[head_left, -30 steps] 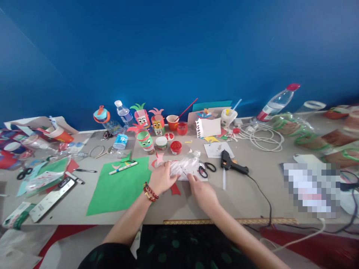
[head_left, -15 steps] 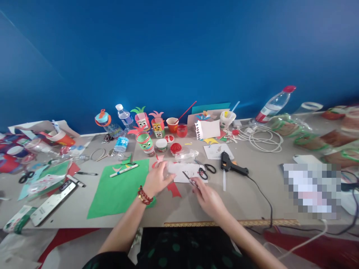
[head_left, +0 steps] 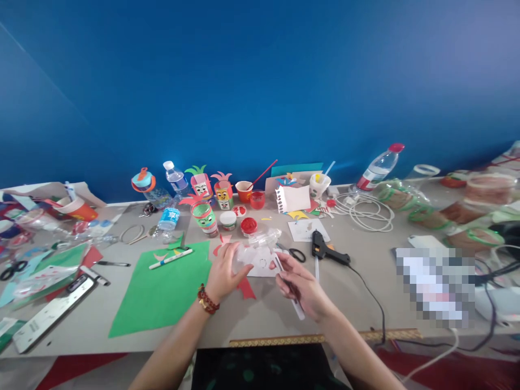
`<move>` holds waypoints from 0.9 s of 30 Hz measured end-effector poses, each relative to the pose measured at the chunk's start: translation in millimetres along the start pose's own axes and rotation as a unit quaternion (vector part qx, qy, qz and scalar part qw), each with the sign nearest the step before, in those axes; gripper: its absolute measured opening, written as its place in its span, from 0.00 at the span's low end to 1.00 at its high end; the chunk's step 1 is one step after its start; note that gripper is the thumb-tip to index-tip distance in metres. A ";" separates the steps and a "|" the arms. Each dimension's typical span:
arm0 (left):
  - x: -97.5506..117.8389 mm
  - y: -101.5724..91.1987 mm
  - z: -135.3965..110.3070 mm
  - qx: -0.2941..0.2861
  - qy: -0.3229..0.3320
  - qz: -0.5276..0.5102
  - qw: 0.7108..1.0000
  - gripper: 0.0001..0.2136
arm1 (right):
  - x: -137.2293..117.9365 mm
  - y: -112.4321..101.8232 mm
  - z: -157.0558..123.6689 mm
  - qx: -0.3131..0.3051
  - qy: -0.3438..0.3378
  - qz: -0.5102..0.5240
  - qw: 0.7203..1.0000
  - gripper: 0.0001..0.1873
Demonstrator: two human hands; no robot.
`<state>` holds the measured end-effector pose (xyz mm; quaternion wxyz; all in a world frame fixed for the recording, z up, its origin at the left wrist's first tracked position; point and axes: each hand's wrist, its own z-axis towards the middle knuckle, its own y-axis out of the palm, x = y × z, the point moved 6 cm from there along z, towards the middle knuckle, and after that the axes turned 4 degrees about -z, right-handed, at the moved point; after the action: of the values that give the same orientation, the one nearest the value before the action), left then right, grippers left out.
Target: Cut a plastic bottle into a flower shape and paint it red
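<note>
My left hand [head_left: 222, 271], with a red bead bracelet at the wrist, is curled round the near end of a clear plastic bottle [head_left: 264, 238] lying on its side. A white sheet [head_left: 260, 271] lies beneath the bottle, and a small dark outline shows through or on it. My right hand [head_left: 300, 284] is closed on a slim white-and-dark pen [head_left: 298, 307], slanted between thumb and fingers, close to the bottle. Red paper scraps [head_left: 246, 288] lie between the hands. Scissors [head_left: 297, 254] rest partly hidden behind my right fingers.
A green sheet [head_left: 162, 292] with a marker [head_left: 170, 259] lies left. At right are a black glue gun [head_left: 329, 252] with its cord and a coiled white cable [head_left: 369, 214]. Decorated cups [head_left: 204, 219], a red paint pot [head_left: 248, 226] and a tall bottle [head_left: 379, 168] stand farther back.
The view has shifted, so things sit lower and farther left. The pen has turned in my right hand; its pale end now points down toward me. My left hand stays at the bottle.
</note>
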<state>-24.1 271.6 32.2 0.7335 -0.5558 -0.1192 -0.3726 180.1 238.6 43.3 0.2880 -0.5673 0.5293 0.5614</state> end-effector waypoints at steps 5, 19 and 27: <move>-2.0 -0.2 -1.3 0.014 -0.010 -0.010 1.000 0.28 | -3.4 -5.5 -0.9 0.003 -0.010 -0.092 0.996 0.34; -5.9 2.5 -4.1 0.021 -0.026 -0.064 0.997 0.27 | -30.8 -60.9 46.6 0.136 -0.138 -0.439 0.878 0.42; -18.5 6.7 -2.4 0.033 -0.069 -0.208 0.975 0.30 | -55.5 -80.6 126.9 0.159 -0.162 -0.587 0.777 0.35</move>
<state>-32.9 277.8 15.5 0.6481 -0.5188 -0.2941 -0.4737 223.1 393.0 48.1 0.7295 -0.6146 0.1204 0.2748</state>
